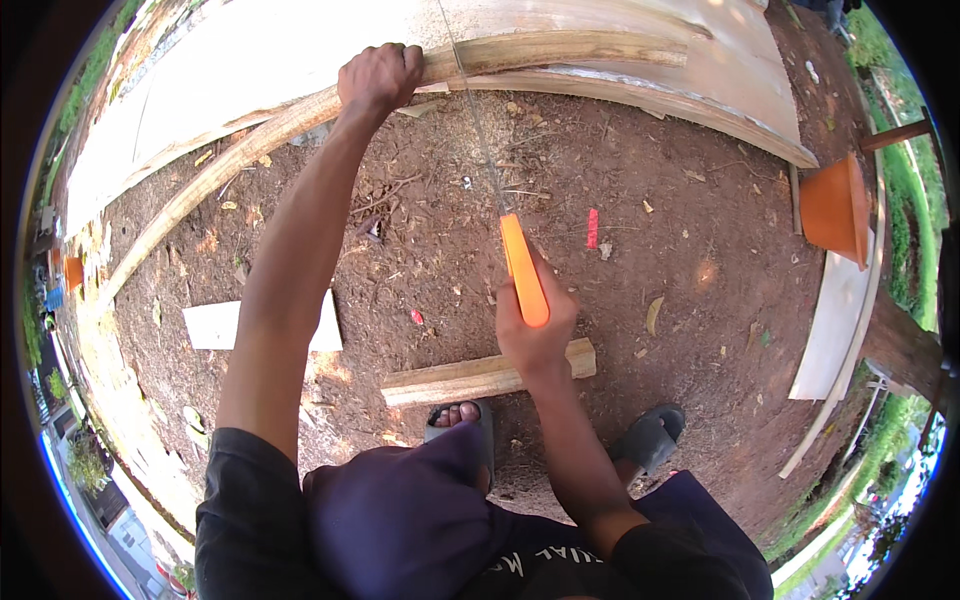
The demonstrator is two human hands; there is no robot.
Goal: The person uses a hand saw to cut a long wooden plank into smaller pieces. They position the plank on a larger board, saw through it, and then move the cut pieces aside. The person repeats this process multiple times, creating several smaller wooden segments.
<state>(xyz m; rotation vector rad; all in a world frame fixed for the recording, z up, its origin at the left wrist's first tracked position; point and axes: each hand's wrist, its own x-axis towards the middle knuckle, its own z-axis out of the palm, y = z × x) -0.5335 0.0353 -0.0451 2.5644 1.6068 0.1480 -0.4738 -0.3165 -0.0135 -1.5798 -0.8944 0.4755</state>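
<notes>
My left hand [380, 78] is closed over a long wooden plank [560, 48], which lies across a pale board [250, 60] and slopes down toward the ground at the left. In my right hand [540, 335] is the orange handle of a hand saw [522, 268]. Its thin blade runs forward and crosses the plank just right of my left hand; how deep it sits in the wood cannot be made out. Below my right hand, a short wooden offcut [450, 382] rests on the ground near my sandals.
Brown soil [680, 330] with leaves and twigs lies underfoot. A white flat piece [212, 326] is under my left forearm. On the right are an orange pot [835, 212], a pale panel [832, 325] and a wooden post [900, 345]. A red strip [592, 228] lies right of the saw.
</notes>
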